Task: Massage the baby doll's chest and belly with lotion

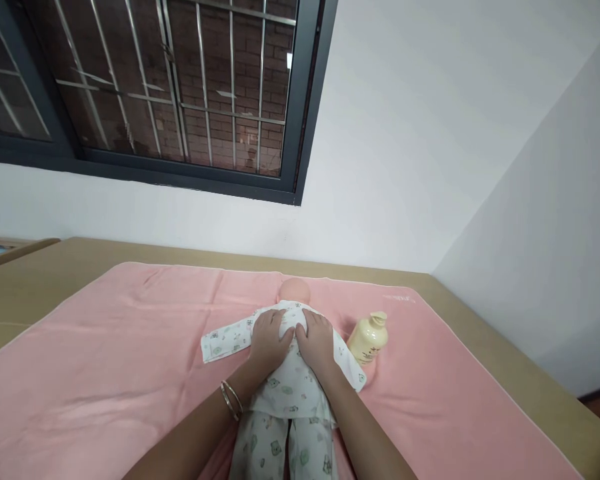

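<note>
A baby doll (pixel 290 383) in white printed pajamas lies stretched out on a pink towel, its bald head (pixel 294 291) pointing away from me. No face shows on it. Flat on the left side of its upper torso rests my left hand (pixel 271 339), fingers extended. My right hand (pixel 316 337) lies the same way on the right side, the two thumbs nearly meeting in the middle. Both hands press on the cloth without grasping it. The doll's sleeves spread out to either side. Beside the right sleeve stands a pale yellow pump bottle (pixel 367 339).
The pink towel (pixel 130 347) covers most of a wooden table (pixel 95 250). Behind it rise a white wall (pixel 380 147) and a dark-framed window (pixel 180 87) with metal bars. A wooden edge (pixel 25 250) shows at the far left.
</note>
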The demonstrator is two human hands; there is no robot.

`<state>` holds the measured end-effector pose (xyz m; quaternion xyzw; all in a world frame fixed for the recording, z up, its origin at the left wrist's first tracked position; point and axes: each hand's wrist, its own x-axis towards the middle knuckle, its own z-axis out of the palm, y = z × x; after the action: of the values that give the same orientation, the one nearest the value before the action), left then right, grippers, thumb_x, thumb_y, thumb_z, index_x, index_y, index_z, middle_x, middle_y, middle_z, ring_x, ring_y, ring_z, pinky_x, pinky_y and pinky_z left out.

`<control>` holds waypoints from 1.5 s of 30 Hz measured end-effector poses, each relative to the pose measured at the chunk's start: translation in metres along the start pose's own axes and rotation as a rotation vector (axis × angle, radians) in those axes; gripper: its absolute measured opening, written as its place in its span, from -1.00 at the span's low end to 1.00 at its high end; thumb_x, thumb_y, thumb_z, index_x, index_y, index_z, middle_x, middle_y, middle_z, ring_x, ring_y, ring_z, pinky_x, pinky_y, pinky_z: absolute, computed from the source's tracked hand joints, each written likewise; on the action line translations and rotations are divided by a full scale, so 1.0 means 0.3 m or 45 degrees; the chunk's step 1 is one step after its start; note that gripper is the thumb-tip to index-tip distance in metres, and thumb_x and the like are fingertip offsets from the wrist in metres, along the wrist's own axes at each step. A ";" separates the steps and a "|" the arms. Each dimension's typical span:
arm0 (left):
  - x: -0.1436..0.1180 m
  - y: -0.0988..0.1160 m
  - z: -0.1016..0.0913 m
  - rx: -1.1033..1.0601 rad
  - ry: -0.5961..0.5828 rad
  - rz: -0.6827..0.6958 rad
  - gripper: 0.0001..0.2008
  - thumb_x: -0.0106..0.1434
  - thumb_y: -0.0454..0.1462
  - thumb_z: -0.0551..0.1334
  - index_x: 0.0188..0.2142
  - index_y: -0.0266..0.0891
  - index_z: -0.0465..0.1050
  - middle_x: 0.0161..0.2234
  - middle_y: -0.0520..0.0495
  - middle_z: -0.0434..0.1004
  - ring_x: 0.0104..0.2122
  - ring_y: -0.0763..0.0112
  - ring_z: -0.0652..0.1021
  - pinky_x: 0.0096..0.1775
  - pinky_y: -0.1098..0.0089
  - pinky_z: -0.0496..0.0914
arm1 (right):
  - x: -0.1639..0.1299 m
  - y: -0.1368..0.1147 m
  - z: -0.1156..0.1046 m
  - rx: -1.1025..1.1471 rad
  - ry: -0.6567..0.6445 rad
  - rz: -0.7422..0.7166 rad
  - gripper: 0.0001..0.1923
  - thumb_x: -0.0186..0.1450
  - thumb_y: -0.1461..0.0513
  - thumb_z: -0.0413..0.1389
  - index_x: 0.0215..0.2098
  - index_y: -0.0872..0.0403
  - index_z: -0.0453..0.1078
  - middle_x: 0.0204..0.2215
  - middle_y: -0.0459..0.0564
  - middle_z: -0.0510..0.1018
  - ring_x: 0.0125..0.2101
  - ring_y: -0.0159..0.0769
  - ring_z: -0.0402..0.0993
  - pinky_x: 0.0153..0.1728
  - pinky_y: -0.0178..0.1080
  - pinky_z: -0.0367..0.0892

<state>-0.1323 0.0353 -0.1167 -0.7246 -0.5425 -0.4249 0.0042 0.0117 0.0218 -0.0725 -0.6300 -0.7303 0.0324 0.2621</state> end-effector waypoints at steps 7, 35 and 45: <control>-0.016 0.001 -0.010 0.029 0.040 0.007 -0.59 0.29 -0.09 0.07 0.05 -0.24 0.36 -0.01 -0.23 0.45 0.01 0.09 0.43 0.05 0.07 0.33 | -0.013 -0.009 0.001 0.046 0.049 0.013 -0.55 0.34 0.18 -0.10 0.14 0.14 0.32 0.11 0.09 0.41 0.11 -0.16 0.24 0.17 -0.15 -0.01; 0.167 0.561 0.004 -2.386 -1.126 -1.756 -0.56 0.32 -0.07 -0.02 -0.07 -0.41 0.35 -0.23 -0.34 0.53 -0.25 0.12 0.58 -0.18 0.14 0.45 | -0.067 0.105 -0.541 -0.478 -0.339 0.309 -0.43 0.33 0.31 -0.25 0.28 0.34 0.09 0.30 0.25 0.07 0.32 -0.11 -0.09 0.27 0.06 -0.19; 0.075 0.403 -0.275 -2.465 -1.038 -1.602 -0.49 0.31 -0.06 0.00 0.05 -0.43 0.31 -0.15 -0.32 0.53 -0.11 0.14 0.56 0.00 0.20 0.37 | -0.091 -0.078 -0.373 -0.041 -0.119 0.012 -0.38 0.40 0.13 -0.21 0.37 0.18 -0.09 0.37 0.10 -0.20 0.35 -0.04 -0.41 0.29 0.10 -0.21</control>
<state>-0.0861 -0.0353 0.0050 -0.1201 -0.2198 -0.3228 -0.9127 0.0399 -0.0401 0.0233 -0.6355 -0.7391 0.0512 0.2175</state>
